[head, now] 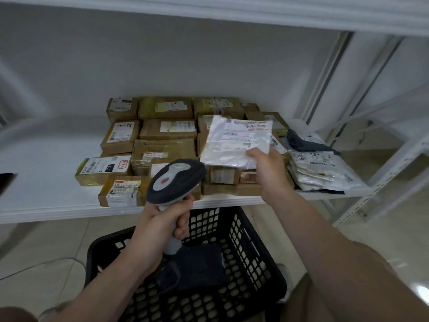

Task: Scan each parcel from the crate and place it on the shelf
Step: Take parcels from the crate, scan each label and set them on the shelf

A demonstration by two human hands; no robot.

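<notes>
Parcel held up over the shelf, scanner below it

The right hand (269, 168) pinches a white parcel (236, 140) above the boxes (162, 145) on the shelf (46, 194); the left hand (160, 226) has its fingers wrapped around the scanner (174, 182) over the black crate (255, 263).

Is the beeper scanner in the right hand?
No, the left hand grips the scanner; the right hand holds a white parcel.

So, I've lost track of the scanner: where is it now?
Head view, centre: the left hand grips the scanner above the crate, before the shelf's front edge, just left of the white parcel held by the right hand.
</notes>
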